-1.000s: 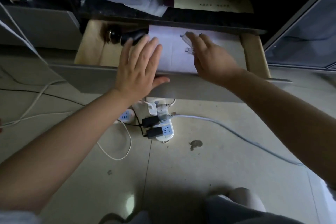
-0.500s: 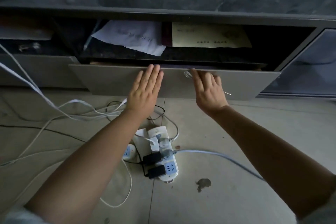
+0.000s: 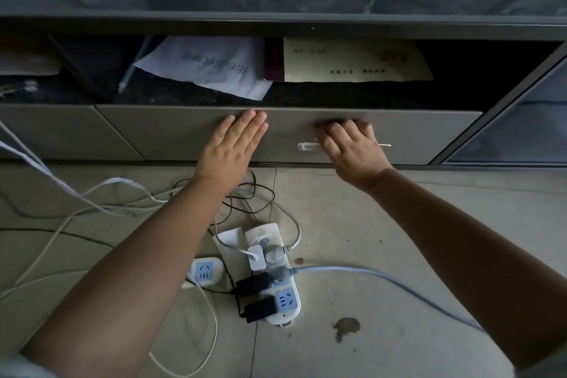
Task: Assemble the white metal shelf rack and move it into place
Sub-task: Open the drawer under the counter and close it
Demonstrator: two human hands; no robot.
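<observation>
No white shelf rack shows in the head view. A grey drawer front (image 3: 165, 132) of a low cabinet sits flush with the panels beside it. My left hand (image 3: 236, 146) presses flat on it with straight fingers. My right hand (image 3: 351, 149) rests on the same front with curled fingers and holds a small screwdriver (image 3: 306, 146) sideways. Its clear handle sticks out to the left of the hand and its thin metal tip to the right.
Above the drawer an open shelf holds a white paper (image 3: 211, 66) and a yellowish envelope (image 3: 352, 60). On the tiled floor below my arms lie two power strips (image 3: 277, 273) with plugs and several loose cables (image 3: 92, 199). A glass cabinet door (image 3: 521, 132) is at the right.
The drawer was open a second ago and both hands pushed it in; now it is closed. My right hand's fingers have curled over the screwdriver against the drawer front.
</observation>
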